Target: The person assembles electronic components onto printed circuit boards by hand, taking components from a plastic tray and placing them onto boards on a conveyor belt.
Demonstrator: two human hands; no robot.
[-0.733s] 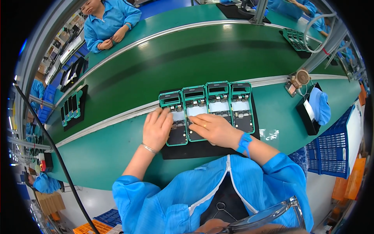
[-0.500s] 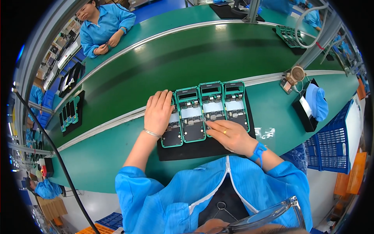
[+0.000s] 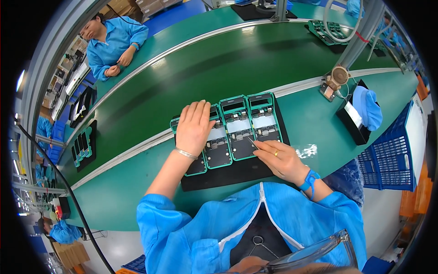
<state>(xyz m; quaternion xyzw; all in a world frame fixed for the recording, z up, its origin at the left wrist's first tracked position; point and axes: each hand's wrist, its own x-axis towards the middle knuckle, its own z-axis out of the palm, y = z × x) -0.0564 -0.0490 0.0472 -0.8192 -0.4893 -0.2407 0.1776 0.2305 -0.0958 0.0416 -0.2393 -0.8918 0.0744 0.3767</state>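
Observation:
Several green-framed device housings, with black lower halves and white strips, stand side by side on a black mat [image 3: 205,182]. Over the two leftmost lies my left hand [image 3: 194,132], palm down and fingers stretched out; it hides most of the leftmost housing [image 3: 196,168] and part of the second housing [image 3: 219,157]. My right hand [image 3: 280,162] pinches a thin metal tool [image 3: 252,143], perhaps tweezers. Its tip is over the third housing [image 3: 243,151], close to the rightmost housing [image 3: 264,121]. Whether the tip touches anything cannot be made out.
Beyond the mat runs a dark green belt [image 3: 182,82] with a metal rail. A small fan [image 3: 339,76] and a black box [image 3: 351,121] holding a blue cap [image 3: 367,109] are at right, near a blue crate [image 3: 390,155]. A co-worker [image 3: 114,45] sits across the belt.
My left hand has shifted right across the housings, from the leftmost toward the second. My right hand has moved right with the metal tool. The whole view has shifted slightly.

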